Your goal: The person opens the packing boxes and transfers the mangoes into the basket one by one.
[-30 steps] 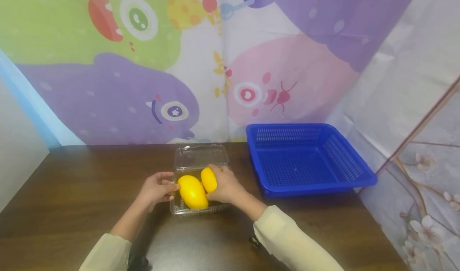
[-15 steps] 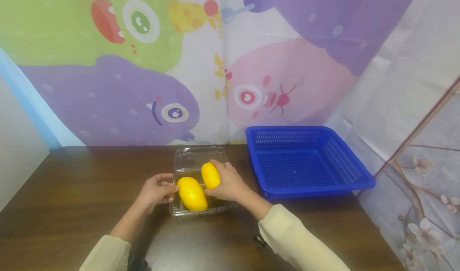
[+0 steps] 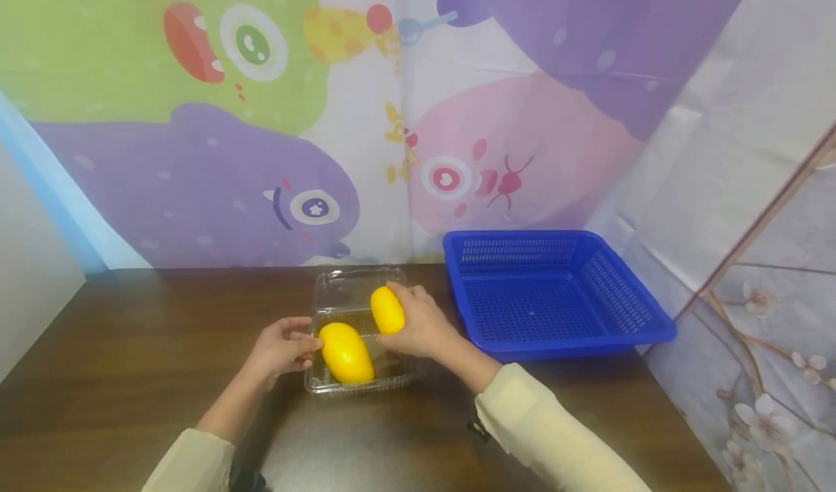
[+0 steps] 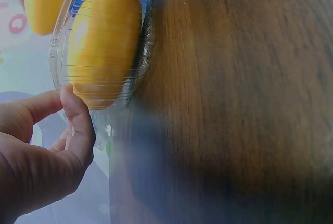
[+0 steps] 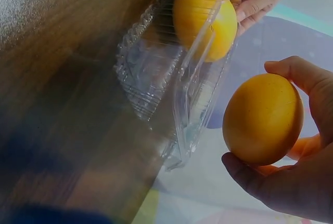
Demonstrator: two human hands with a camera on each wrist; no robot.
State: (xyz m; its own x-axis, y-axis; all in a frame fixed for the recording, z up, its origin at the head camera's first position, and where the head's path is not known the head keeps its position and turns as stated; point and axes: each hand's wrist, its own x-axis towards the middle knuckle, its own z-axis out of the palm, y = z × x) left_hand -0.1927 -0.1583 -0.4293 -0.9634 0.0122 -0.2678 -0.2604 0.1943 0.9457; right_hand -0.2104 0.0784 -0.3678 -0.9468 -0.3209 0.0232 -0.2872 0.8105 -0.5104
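Observation:
A yellow mango is in my right hand, gripped between thumb and fingertips above the right part of a clear plastic clamshell box. In the right wrist view, this mango is apart from the box wall. Another yellow mango lies in the box's left part, its side seen through the ribbed wall in the left wrist view. My left hand pinches the box's left rim with thumb and index finger. The lid stands folded back, away from me.
A blue perforated basket sits on the wooden table to the right of the box. Behind the table hangs a cartoon-printed cloth. A floral-patterned wall panel borders the right side.
My right hand has lifted its mango up out of the box and slightly away from the other mango. The left hand keeps its hold on the rim.

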